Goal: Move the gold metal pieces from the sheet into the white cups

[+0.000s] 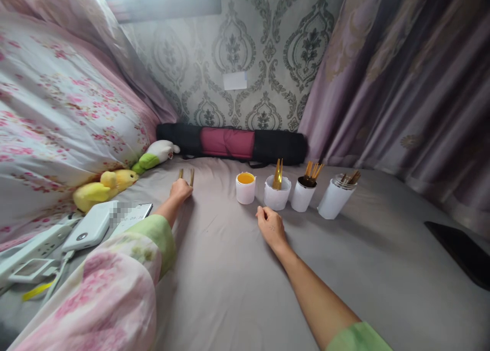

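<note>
My left hand (181, 190) is closed around some thin brownish-gold sticks (192, 175), whose ends stand up in two groups above the fist. My right hand (271, 226) rests on the grey sheet with its fingers curled in and nothing visible in them. Just beyond it stands a white cup (276, 197) with shiny gold sticks (278, 174) in it. Left of that is a white cup with a yellow inside (245, 191). To the right are a white cup with a dark inside (303, 199) holding orange-brown sticks (314, 170) and a white-wrapped jar (335, 200) holding brown sticks (351, 177).
A black and maroon roll (227, 142) lies along the wall. At left are plush toys (107, 187), a white power bank (92, 226), a phone (133, 218) and a power strip (40, 246). A black flat object (459, 251) lies at far right.
</note>
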`<state>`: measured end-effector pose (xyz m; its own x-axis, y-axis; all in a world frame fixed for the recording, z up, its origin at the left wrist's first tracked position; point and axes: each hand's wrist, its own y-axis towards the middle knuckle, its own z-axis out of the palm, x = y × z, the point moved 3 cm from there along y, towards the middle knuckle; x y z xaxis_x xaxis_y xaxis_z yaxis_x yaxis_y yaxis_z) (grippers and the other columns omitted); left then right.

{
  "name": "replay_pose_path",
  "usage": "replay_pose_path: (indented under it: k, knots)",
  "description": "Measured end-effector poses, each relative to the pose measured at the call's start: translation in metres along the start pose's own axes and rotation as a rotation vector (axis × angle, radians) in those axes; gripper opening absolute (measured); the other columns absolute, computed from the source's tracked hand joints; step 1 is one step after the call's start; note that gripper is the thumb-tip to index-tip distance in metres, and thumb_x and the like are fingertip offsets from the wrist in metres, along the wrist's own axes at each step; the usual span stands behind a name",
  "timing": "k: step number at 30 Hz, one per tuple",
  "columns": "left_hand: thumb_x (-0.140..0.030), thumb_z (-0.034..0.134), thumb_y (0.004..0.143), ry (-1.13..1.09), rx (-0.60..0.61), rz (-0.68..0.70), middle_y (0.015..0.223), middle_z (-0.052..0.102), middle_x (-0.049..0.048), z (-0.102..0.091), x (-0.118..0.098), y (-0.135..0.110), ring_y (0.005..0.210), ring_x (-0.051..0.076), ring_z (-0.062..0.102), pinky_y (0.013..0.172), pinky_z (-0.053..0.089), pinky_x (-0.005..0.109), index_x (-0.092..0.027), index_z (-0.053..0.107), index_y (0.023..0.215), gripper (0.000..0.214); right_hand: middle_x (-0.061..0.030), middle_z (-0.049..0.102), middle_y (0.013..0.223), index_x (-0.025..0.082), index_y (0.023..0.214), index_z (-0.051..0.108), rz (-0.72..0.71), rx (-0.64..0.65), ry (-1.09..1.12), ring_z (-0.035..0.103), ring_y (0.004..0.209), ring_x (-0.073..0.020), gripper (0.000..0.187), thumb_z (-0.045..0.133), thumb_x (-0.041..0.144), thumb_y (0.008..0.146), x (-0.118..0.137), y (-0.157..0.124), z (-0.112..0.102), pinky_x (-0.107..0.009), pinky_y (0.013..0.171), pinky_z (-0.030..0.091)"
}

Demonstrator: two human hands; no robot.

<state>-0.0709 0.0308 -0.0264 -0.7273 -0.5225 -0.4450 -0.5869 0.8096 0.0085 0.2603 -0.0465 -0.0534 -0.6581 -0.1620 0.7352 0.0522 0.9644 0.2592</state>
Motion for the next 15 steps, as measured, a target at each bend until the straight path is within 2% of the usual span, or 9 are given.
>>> replay_pose_path:
  k: [6,11,15]
  knots:
    - [-0.013,0.057,0.062,0.022,0.017,-0.001,0.093,0.064,0.0206,0.0015,0.0029,0.0049,0.093,0.03,0.059,0.078,0.045,0.035,-0.011,0.068,0.08,0.021,-0.0035,0.064,0.062,0.019,0.066,0.062,-0.005,0.005,-0.009,0.054,0.059,-0.0134,0.036,0.037,0.038,0.085,0.0006,0.0,0.0002,-0.022,0.056,0.03]
    - [-0.015,0.058,0.063,0.012,0.019,-0.01,0.093,0.065,0.0171,-0.0008,0.0025,0.0048,0.095,0.028,0.058,0.079,0.044,0.033,-0.013,0.068,0.08,0.02,-0.003,0.064,0.063,0.02,0.067,0.061,0.013,0.002,-0.027,0.053,0.059,-0.0137,0.036,0.036,0.038,0.085,0.0011,-0.0006,-0.0005,-0.023,0.055,0.029]
    - [-0.015,0.058,0.062,-0.03,0.013,-0.024,0.094,0.065,0.0179,-0.0052,-0.0007,0.0072,0.097,0.03,0.057,0.079,0.044,0.034,-0.013,0.067,0.077,0.018,-0.0033,0.066,0.067,0.021,0.067,0.062,0.035,0.004,-0.02,0.055,0.063,-0.0139,0.034,0.038,0.038,0.085,0.0004,-0.0003,-0.0007,-0.022,0.055,0.029]
